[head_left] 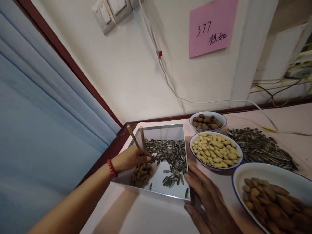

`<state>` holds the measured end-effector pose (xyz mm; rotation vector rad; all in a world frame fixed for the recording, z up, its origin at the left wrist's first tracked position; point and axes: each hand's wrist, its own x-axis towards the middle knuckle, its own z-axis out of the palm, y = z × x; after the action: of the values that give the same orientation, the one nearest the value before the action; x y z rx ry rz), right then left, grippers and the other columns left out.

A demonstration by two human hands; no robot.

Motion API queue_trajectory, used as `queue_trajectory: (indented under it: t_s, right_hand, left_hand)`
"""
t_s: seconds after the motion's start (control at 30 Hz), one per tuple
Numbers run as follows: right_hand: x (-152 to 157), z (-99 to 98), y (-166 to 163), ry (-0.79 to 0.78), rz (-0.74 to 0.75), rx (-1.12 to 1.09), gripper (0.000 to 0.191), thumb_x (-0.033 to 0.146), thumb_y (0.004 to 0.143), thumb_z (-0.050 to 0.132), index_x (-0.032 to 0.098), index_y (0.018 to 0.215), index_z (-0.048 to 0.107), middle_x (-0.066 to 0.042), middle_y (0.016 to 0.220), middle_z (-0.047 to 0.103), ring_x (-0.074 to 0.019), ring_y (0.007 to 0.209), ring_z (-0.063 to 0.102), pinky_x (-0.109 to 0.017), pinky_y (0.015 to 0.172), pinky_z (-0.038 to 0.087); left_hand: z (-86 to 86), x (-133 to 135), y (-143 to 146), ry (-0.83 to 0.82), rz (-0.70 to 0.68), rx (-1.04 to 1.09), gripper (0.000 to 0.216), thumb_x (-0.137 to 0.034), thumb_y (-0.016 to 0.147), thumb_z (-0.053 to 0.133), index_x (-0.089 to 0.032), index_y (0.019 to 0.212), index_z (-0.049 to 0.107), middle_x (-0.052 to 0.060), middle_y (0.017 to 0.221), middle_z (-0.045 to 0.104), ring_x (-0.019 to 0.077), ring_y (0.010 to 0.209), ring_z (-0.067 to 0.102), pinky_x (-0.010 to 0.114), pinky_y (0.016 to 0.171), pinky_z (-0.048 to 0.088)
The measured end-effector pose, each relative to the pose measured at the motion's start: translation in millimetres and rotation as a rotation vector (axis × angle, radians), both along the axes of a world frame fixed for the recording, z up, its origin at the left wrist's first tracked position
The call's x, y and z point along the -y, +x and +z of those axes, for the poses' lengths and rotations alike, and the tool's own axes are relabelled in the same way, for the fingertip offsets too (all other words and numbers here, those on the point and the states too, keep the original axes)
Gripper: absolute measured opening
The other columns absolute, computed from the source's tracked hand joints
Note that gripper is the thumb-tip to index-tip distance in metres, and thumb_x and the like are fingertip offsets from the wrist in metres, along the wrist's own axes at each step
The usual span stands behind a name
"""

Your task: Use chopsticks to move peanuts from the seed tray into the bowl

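Note:
My left hand (pixel 130 159), with a red bead bracelet (pixel 112 168) at the wrist, is closed around a pair of wooden chopsticks (pixel 134 139) inside a shallow white box (pixel 162 130). The chopsticks' thick ends point up; their tips are hidden by the hand. Sunflower seeds (pixel 170 151) cover the far and right parts of the box floor. A small heap of almonds (pixel 143 175) lies below my left hand, in the box's near left part. My right hand (pixel 207 195) grips the box's near right corner, fingertips at the right rim and thumb lower down.
Right of the box stand a bowl of round brown nuts (pixel 207 122), a bowl of peanuts (pixel 215 150) and a larger bowl of almonds (pixel 270 203). A loose pile of sunflower seeds (pixel 260 146) lies beyond them. A white cable (pixel 214 101) runs along the wall; a blue curtain (pixel 48 113) hangs left.

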<state>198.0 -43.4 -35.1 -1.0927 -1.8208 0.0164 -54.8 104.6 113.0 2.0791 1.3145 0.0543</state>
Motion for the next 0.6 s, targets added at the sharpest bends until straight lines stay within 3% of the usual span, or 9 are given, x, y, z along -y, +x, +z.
queue_trajectory:
  t_s: [0.23, 0.37, 0.6]
  right_hand:
    - [-1, 0.6, 0, -0.001, 0.012, 0.009, 0.062, 0.021, 0.1, 0.051, 0.023, 0.159, 0.032, -0.005, 0.169, 0.025, -0.0215, 0.15, 0.035, -0.033, 0.118, 0.041]
    - [-1, 0.6, 1, 0.009, 0.019, 0.004, 0.063, 0.02, 0.1, 0.05, 0.023, 0.159, 0.031, -0.006, 0.169, 0.024, -0.0219, 0.15, 0.035, -0.034, 0.118, 0.042]
    - [-2, -0.4, 0, 0.016, 0.014, 0.007, 0.061, 0.02, 0.099, 0.05, 0.022, 0.158, 0.033, -0.004, 0.17, 0.023, -0.0228, 0.149, 0.036, -0.036, 0.118, 0.043]
  left_hand:
    - [6.4, 2, 3, -0.031, 0.048, -0.034, 0.037, -0.042, 0.086, 0.066, -0.012, 0.104, 0.078, 0.012, 0.105, 0.078, 0.0271, 0.098, 0.069, 0.038, 0.089, 0.054]
    - [12.3, 5, 4, -0.096, 0.091, -0.029, 0.046, -0.048, 0.086, 0.065, -0.011, 0.111, 0.076, 0.012, 0.098, 0.077, 0.0239, 0.088, 0.069, 0.035, 0.08, 0.055]
    - [2.5, 8, 4, -0.16, 0.21, 0.047, 0.042, -0.045, 0.082, 0.069, -0.01, 0.105, 0.073, 0.012, 0.093, 0.076, 0.0233, 0.081, 0.071, 0.037, 0.076, 0.058]
